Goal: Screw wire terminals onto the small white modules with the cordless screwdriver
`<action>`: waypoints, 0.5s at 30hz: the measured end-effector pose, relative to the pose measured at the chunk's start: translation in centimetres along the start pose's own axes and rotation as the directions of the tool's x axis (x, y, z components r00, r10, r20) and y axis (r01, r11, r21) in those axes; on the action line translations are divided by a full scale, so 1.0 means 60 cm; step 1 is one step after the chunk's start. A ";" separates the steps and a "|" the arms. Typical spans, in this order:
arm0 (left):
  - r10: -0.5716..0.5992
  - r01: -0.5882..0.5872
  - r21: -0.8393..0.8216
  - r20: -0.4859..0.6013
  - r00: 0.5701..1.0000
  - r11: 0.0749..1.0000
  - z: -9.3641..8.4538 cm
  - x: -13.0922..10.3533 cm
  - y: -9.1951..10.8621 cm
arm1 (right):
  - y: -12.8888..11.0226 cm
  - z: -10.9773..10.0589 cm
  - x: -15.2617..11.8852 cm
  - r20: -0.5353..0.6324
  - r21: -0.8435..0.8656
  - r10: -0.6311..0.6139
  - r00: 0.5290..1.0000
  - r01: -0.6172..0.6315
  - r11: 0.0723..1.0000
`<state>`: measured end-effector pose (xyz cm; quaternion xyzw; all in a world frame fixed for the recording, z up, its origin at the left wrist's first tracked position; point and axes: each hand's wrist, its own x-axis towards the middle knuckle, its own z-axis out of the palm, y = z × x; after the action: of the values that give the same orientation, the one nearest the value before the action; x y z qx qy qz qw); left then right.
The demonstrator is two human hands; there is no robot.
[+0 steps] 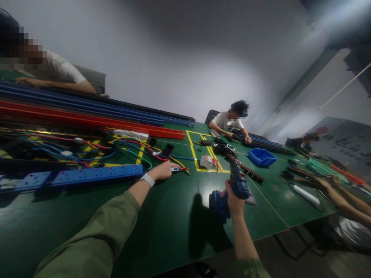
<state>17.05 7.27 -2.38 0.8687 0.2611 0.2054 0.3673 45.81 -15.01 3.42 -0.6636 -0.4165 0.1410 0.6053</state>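
My right hand point(234, 201) is wrapped round the handle of a blue cordless drill point(240, 180), held up over the green table with its nose pointing away from me. Farther left, my left hand point(162, 170) has its fingers closed on a small white-and-blue wire connector point(175, 169). Red and yellow wires point(184, 169) stick out to the right of it. Just beyond that hand lies a dark phone-like device point(166, 151). White circuit breakers point(206, 160) with red wires stand inside the yellow tape marking point(198, 170), between my two hands.
A blue power strip point(98, 175) lies left of my left hand, with tangled wires point(95, 148) behind it. Long orange trunking point(139, 128) and blue rails point(121, 112) run along the back. A blue bin point(261, 157) sits to the right. Several other people work around the table.
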 end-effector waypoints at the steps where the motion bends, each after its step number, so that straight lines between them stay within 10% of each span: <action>1: -0.007 0.008 0.011 -0.012 1.000 1.000 0.001 -0.002 0.002 | 0.006 -0.001 0.007 -0.006 -0.012 -0.022 1.000 0.022 1.000; 15: -0.071 0.071 0.007 -0.038 0.997 0.997 0.018 -0.060 0.055 | 0.008 -0.008 0.002 -0.071 -0.228 -0.059 0.996 0.041 0.973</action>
<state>15.83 2.57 -1.21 0.8563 0.2996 0.2076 0.3660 46.38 -15.21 3.13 -0.7224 -0.4226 0.0513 0.5448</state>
